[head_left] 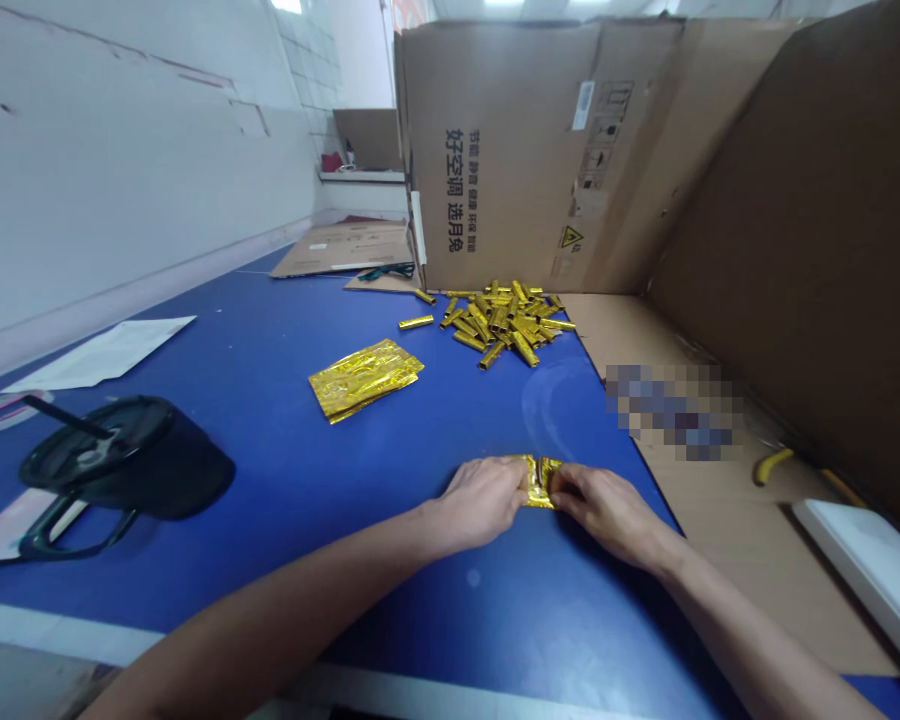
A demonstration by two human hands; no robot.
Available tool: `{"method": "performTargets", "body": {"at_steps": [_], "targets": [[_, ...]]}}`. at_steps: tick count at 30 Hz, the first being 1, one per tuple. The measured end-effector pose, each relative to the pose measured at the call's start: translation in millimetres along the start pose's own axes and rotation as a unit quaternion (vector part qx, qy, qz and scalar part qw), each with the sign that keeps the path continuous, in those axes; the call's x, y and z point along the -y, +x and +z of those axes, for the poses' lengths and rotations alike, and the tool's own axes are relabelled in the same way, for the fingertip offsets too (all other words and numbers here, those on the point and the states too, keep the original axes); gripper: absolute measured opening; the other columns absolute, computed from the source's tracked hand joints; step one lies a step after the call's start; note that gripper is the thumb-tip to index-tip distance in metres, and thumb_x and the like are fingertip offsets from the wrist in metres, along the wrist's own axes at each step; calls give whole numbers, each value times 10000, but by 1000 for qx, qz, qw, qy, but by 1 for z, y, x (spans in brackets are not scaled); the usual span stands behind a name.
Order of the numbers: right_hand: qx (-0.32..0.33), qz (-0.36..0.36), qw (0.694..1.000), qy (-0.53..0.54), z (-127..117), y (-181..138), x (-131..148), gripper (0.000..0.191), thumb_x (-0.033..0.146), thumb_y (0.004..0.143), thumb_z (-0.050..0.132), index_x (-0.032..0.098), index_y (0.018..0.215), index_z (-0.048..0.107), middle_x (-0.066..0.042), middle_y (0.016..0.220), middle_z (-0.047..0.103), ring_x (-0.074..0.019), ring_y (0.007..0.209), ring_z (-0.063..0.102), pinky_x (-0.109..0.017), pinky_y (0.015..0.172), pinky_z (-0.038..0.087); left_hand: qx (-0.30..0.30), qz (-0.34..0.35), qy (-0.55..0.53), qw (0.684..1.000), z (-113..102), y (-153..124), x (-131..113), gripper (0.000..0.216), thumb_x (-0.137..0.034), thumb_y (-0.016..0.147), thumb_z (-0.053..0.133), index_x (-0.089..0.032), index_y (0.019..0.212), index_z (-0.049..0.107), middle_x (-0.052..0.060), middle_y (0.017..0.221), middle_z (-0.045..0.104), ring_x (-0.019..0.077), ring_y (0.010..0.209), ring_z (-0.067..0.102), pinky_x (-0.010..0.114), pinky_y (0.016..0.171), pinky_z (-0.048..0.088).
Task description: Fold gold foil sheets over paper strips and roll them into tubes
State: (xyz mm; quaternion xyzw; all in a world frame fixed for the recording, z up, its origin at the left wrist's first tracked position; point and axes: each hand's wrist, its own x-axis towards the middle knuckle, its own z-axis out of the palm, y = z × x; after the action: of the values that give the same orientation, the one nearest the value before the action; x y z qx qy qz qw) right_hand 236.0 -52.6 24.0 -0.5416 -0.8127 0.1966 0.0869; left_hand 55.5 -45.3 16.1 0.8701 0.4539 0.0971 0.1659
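Gold foil piece is observed lying flat at the near part of the blue table, between both hands; clock directions are taken from it. Between nine and ten o'clock, a white paper sheet is noted. At nine o'clock, a dark mug with lid and straw is recorded. At ten o'clock, a stack of gold foil sheets is found. The foil's left edge is held by the left hand, fingers curled together, tips partly hidden. Near twelve o'clock, a loose pile of gold tubes is seen. The right edge is pinched between thumb and fingers of the right hand. At three o'clock, a curved yellow object is sighted on cardboard.
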Motion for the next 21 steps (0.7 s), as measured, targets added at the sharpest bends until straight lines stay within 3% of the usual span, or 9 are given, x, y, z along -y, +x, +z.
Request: {"method": "performTargets", "body": {"at_steps": [6,13,16,21], "targets": [[-2,11,1000,-9,2,1,1,102,215,765,454,202,680,509,-2,652,591,-132,569,518,-233,536,333,-1,4,8,1000,0,0,-2,98,-206,787,426,-182,836,508,39,861,594,187,795,577,274,663,422],[-25,31,997,-61,0,-2,-5,133,314,773,500,216,684,490,12,625,587,-130,531,506,-232,477,290,16,-37,58,997,-4,-1,4,159,-298,783,480,-179,876,529,48,824,589,200,772,574,284,647,425],[-24,34,996,-78,0,-2,-8,161,339,773,505,219,668,478,21,598,582,-128,518,504,-227,459,269,23,-27,63,997,-4,-4,5,169,-295,792,480,-177,907,511,45,826,579,195,768,560,288,650,420],[-23,36,996,-83,0,-2,-7,157,339,787,483,223,682,473,16,615,594,-146,553,535,-233,470,277,-33,38,106,993,-4,-11,-1,197,-180,826,415,-199,1007,490,68,969,521,206,905,494,331,758,390]]}}
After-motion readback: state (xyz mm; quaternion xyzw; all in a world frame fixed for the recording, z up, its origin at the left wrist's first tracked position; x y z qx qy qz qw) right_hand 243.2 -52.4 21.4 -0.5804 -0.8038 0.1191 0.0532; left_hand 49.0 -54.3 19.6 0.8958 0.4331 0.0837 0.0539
